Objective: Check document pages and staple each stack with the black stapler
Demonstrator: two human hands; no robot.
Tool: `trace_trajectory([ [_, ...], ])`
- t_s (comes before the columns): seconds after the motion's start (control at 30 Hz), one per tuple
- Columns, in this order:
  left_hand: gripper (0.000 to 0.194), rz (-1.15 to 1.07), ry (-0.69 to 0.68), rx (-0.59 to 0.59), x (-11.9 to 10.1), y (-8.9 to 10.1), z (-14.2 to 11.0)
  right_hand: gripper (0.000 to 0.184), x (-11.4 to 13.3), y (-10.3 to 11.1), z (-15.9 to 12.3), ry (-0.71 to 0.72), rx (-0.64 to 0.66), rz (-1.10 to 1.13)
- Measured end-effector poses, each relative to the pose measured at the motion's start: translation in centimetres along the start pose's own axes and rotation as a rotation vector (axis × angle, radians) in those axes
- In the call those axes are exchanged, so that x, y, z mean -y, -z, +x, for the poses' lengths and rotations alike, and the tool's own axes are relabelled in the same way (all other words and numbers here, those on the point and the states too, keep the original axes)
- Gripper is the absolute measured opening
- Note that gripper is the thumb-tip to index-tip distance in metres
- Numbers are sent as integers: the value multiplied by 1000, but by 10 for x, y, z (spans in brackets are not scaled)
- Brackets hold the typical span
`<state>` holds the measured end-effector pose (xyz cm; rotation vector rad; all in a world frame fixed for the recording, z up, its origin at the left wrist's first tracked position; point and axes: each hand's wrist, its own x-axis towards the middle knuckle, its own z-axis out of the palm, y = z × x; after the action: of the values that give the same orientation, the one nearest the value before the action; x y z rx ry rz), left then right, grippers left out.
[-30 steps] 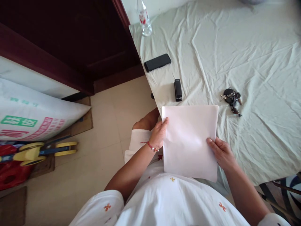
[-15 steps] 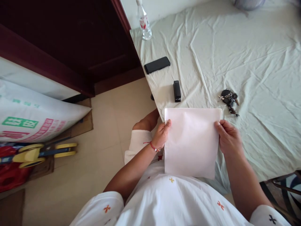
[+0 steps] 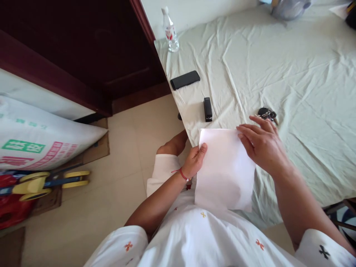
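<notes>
A white sheet of paper [image 3: 224, 174] lies over the near edge of a cloth-covered table [image 3: 292, 74] and hangs toward my lap. My left hand [image 3: 196, 161] pinches the paper's left edge near its top corner. My right hand [image 3: 261, 144] rests on the paper's upper right part, fingers stretched out and flat, pointing left. A bunch of keys [image 3: 267, 114] lies just beyond my right hand's fingers, partly hidden by them. A black stapler [image 3: 207, 109] sits a little above the paper's top left corner.
A black phone [image 3: 185, 79] and a clear plastic bottle [image 3: 170, 31] lie near the table's left edge. A grey bowl [image 3: 289, 8] is at the far side. On the floor at left are a printed sack [image 3: 41, 137] and yellow-and-red toys [image 3: 36, 183].
My right hand left the paper's right edge, moved up and leftward, and now lies flat across the top right corner. The left hand kept its hold on the left edge.
</notes>
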<state>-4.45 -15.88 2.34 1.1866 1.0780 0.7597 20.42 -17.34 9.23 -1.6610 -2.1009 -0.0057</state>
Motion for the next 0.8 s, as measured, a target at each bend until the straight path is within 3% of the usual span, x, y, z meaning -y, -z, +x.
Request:
trace_trajectory([
  [0.47, 75, -54, 82, 24, -7, -6, 1, 36, 36, -15, 42, 78, 90, 211],
  [0.63, 77, -169, 133, 51, 0, -7, 11, 31, 26, -45, 63, 6, 267, 293],
  [0.8, 81, -265, 197, 2, 15, -9, 27, 34, 3, -68, 73, -108, 437, 354],
])
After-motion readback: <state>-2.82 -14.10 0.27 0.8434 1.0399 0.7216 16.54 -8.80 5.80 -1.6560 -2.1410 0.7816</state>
